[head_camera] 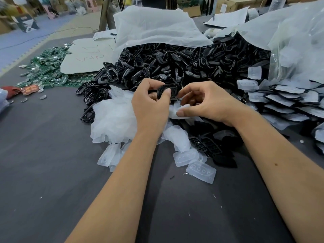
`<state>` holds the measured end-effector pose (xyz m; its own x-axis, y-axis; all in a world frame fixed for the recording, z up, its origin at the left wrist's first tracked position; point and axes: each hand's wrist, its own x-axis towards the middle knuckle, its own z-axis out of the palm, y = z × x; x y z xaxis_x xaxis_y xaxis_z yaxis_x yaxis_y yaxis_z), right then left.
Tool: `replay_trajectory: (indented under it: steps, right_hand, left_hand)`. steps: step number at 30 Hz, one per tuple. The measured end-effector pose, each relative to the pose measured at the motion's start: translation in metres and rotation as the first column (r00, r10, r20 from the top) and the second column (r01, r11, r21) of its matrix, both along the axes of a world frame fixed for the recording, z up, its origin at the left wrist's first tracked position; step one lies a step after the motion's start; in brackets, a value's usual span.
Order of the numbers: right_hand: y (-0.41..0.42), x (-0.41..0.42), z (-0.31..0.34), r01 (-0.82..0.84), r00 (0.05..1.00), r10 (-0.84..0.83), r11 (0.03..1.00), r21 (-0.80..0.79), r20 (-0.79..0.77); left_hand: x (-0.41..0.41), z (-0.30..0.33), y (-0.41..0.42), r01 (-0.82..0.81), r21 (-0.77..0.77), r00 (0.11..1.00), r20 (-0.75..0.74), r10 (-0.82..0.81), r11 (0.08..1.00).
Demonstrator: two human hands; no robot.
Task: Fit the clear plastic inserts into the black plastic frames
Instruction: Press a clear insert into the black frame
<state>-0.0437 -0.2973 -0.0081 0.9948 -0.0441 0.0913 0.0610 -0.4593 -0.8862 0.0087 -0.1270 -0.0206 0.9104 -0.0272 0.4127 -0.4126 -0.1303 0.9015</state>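
Loose inserts [200, 171] are lying below the hands while a frame [167, 92] is being pinched by the left hand [150, 104] and an insert [180, 111] by the right hand [206, 102], so seating is probably being lined up next.

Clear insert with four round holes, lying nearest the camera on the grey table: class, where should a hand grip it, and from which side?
Pinch the clear insert across its two long edges, coming from above. It lies flat, apart from the pile, with bare table around it.
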Motion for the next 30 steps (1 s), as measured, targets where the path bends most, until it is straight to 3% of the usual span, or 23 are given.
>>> replay_trajectory:
  steps: [6,11,22,27,30]
  right_hand:
    - [-0.001,0.001,-0.001,-0.005,0.999,0.003,0.999,0.042,0.038]
    - [0.0,0.005,0.0,0.014,1.0,-0.018,0.975,0.221,0.014]
    - [0.008,0.004,-0.004,0.01,0.996,-0.004,0.997,-0.08,0.086]
    - [0.008,0.005,-0.001,0.064,0.995,-0.062,0.997,-0.029,0.085]
    - [0.007,0.005,-0.001,0.112,0.989,-0.119,0.99,0.081,0.086]
  left_hand:
    - [-0.002,0.002,0.0,-0.043,-0.015,0.999,0.001,0.043,0.999]
    - [-0.002,0.002,0.0,-0.053,-0.02,0.999,0.0,0.053,0.998]
    - [-0.004,0.004,0.0,-0.083,-0.03,0.996,0.008,0.084,0.996]
    - [-0.004,0.004,0.001,-0.117,-0.061,0.993,-0.001,0.117,0.991]
    - [-0.003,0.003,0.001,-0.118,-0.058,0.993,-0.003,0.118,0.991]
